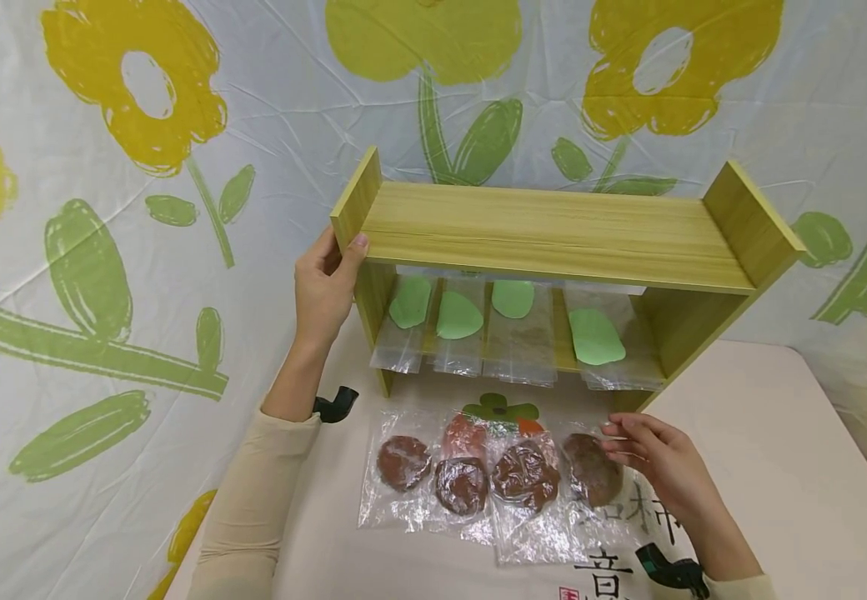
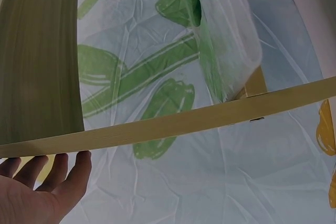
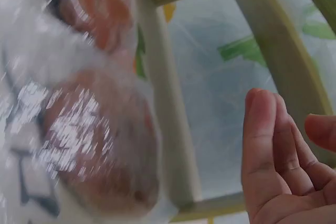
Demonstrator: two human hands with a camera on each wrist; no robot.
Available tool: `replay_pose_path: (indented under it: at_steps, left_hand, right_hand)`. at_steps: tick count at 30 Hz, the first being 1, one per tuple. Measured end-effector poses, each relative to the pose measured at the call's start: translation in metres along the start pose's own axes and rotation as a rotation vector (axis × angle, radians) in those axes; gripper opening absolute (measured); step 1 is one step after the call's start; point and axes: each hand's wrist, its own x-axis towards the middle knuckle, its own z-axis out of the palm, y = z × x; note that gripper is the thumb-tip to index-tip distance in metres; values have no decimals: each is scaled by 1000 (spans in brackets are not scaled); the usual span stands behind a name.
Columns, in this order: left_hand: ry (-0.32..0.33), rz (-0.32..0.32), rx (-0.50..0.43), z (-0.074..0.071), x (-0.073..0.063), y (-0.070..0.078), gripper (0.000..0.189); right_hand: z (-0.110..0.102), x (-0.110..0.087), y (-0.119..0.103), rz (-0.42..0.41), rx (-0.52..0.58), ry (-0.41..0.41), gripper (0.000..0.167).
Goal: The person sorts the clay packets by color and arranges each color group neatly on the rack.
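A small wooden shelf [image 1: 546, 229] stands at the back of the table. My left hand [image 1: 324, 296] grips its left side panel, thumb in front and fingers behind; in the left wrist view those fingertips [image 2: 81, 161] meet the panel's edge. On the lower board lie several clear plastic bags, each with a flat green piece [image 1: 458, 315]. In front of the shelf, several clear bags with round brown discs [image 1: 526, 475] lie side by side, partly overlapping. My right hand [image 1: 659, 467] hovers at the rightmost brown disc [image 1: 591, 471], fingers extended and thumb apart, nothing held between them.
The pale table [image 1: 771, 400] carries a printed cloth with black characters [image 1: 603, 571] and a fruit picture partly under the bags. A white curtain with flower prints [image 1: 268, 125] hangs behind and to the left. Black wrist devices [image 1: 674, 575] sit at both cuffs.
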Motion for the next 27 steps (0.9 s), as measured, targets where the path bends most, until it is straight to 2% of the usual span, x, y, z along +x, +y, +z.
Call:
replay_pose_path:
  at_steps: [4, 7, 12, 16, 19, 23, 27]
  left_hand:
    - [-2, -2, 1, 0, 0, -1, 41]
    - [-1, -6, 4, 0, 1, -2, 40]
    - [2, -16, 8, 0, 2, -4, 40]
    - [3, -24, 13, 1, 1, -1, 41]
    - [5, -32, 20, 2, -2, 10, 41]
    - [3, -35, 25, 5, -6, 25, 40]
    - [2, -30, 28, 5, -7, 29, 40]
  right_hand:
    - [-10, -4, 8, 0, -134, 35, 28]
    - [-17, -7, 11, 5, -256, 73, 36]
    - [-26, -9, 17, 68, -414, 143, 47]
    - [-31, -12, 22, 138, -482, 174, 48]
    - [-35, -14, 24, 180, -522, 184, 48]
    - [-39, -16, 26, 232, -533, 183, 50]
    - [-43, -17, 28, 278, -527, 171, 48]
